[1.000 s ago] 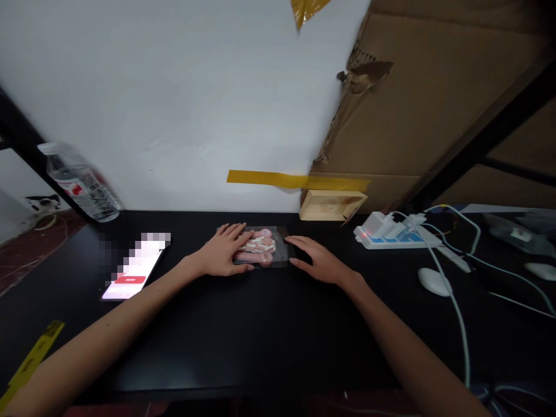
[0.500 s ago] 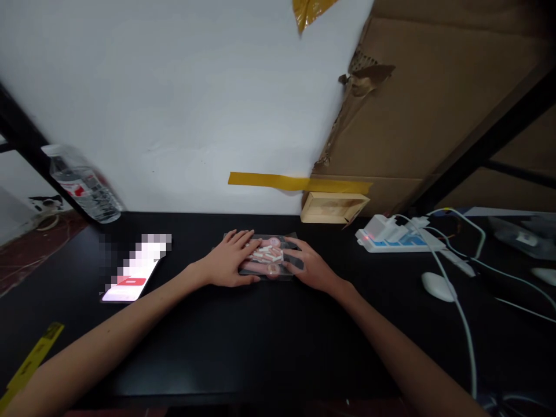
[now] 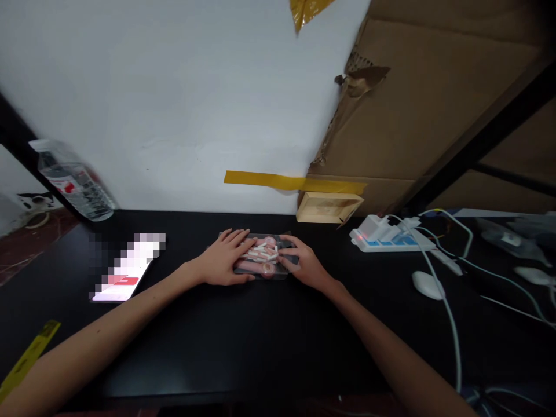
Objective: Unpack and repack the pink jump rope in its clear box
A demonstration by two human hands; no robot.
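Note:
A clear plastic packet [image 3: 257,267] lies flat on the black table, with pink parts and several small white-and-pink pieces showing inside. What the pieces are I cannot tell. My left hand [image 3: 221,258] rests flat over the packet's left end, fingers stretched out and covering part of it. At its right end, my right hand [image 3: 306,263] touches the edge with fingers apart and slightly bent. Neither hand is wrapped around the packet.
Left of my hands a lit phone [image 3: 130,269] lies on the table [image 3: 208,353], with a water bottle [image 3: 76,182] behind it. An open shallow box [image 3: 328,207] stands by the wall. A power strip [image 3: 386,237], a white mouse [image 3: 428,285] and cables are at right.
The whole view has shifted slightly, so everything appears a little further left. Both hands keep their places at the packet's two ends.

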